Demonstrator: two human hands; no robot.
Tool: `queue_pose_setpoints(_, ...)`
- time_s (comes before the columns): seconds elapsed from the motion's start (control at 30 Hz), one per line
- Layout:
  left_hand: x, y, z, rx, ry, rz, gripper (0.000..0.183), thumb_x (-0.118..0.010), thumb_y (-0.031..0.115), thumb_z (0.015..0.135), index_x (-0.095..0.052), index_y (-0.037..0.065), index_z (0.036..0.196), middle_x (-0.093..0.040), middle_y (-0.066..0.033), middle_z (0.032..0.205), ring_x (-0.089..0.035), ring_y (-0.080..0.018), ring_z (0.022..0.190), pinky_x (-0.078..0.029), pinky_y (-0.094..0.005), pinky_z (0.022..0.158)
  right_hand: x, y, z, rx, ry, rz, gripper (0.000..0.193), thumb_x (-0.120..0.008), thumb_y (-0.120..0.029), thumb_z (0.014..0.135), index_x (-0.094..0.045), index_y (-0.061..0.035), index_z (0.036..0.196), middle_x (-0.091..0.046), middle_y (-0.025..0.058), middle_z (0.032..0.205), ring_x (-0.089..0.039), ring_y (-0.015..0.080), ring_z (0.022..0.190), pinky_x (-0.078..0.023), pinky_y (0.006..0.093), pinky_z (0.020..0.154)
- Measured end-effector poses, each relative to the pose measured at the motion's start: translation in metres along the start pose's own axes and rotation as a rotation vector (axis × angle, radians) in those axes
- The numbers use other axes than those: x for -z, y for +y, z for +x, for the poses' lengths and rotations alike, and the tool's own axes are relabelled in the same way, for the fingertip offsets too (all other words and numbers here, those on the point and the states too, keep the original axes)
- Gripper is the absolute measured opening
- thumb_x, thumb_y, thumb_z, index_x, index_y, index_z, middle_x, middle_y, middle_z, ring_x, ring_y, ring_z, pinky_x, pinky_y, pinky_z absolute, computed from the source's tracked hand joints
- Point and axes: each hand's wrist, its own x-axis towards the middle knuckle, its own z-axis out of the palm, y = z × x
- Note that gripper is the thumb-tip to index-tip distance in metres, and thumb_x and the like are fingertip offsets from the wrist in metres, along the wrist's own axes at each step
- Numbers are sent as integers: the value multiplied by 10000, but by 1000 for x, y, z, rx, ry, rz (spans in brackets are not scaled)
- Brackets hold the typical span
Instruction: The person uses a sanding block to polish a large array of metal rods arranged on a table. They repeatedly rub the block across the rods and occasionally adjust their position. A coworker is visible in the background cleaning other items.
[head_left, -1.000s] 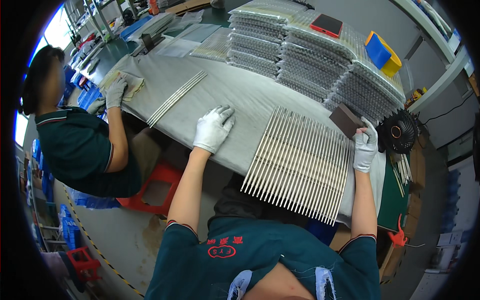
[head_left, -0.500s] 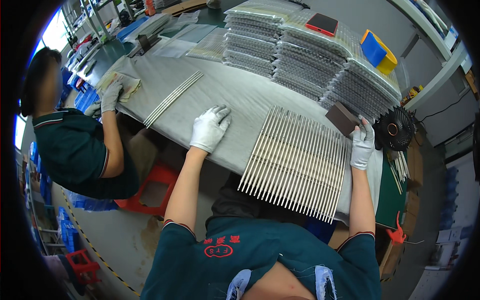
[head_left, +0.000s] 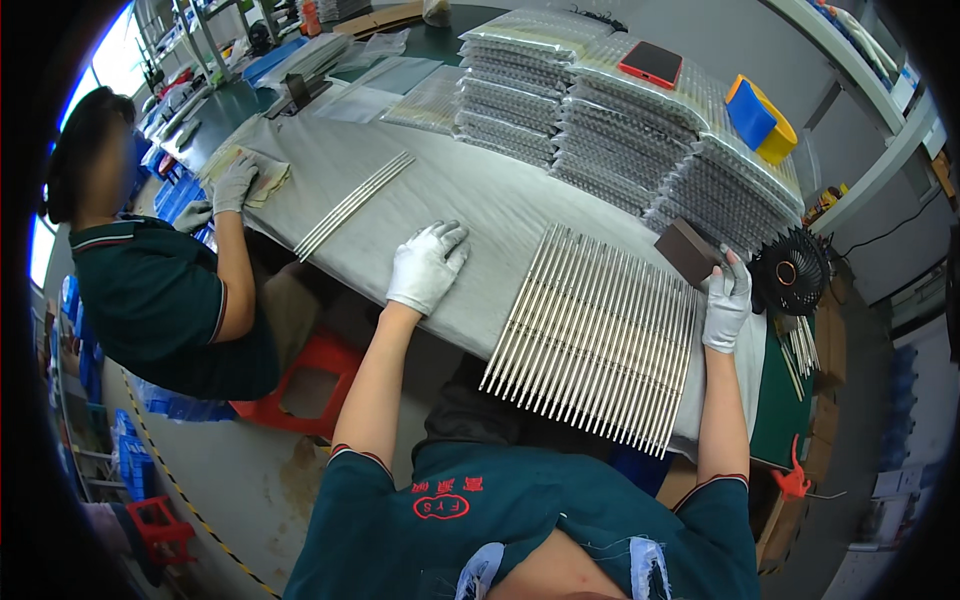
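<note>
A row of thin, silvery metal rods (head_left: 600,335) lies side by side on the grey-covered table, near ends reaching over its front edge. My left hand (head_left: 427,268), in a white glove, rests flat on the cloth left of the row, fingers stretched and holding nothing. At the row's right edge lies my right hand (head_left: 727,305), gloved with some fingertips bare. Its fingers are apart and slightly bent, next to a dark brown block (head_left: 687,251); whether they touch it I cannot tell. Farther left are several loose rods (head_left: 355,207), apart from both hands.
Stacks of bubble-wrapped packs (head_left: 610,125) line the back, with a red-edged phone (head_left: 651,64) and a blue-and-yellow tape roll (head_left: 762,118) on top. A black fan (head_left: 790,272) stands right of my right hand. At left a co-worker's gloved hand (head_left: 236,184) rests by a cloth.
The whole view has shifted slightly. Both my hands stay at about the same places beside the rods, and the rods lie as before.
</note>
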Motion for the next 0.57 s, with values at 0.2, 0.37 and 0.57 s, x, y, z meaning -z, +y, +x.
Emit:
queue_pose_setpoints(0.2,0,-2,0,9,-26,1,299,-619,301,910,-698,134,1145,-652,-70,1248,-592,-256,1181,-481,-405,950,2,-1,0,35,-8,-42,336,-654,-3,889,-609,-68,1216,-661,100,1185,-630,216,1093,-494,323,952)
queue_pose_setpoints(0.37,1,-2,0,-8,-14,-5,298,-617,307,912,-699,133,1141,-659,-68,1234,-593,-255,1180,-479,-403,955,3,6,-1,29,-12,-50,278,-658,-1,884,-619,-54,1154,-671,94,1165,-639,198,1062,-498,316,935)
queue_pose_setpoints(0.57,5,3,0,27,-44,-13,315,-616,317,911,-691,134,1156,-647,-68,1257,-564,-236,1222,-457,-414,983,3,12,-1,24,-36,-6,259,-661,-3,885,-620,-49,1137,-670,92,1168,-641,174,1044,-503,302,918)
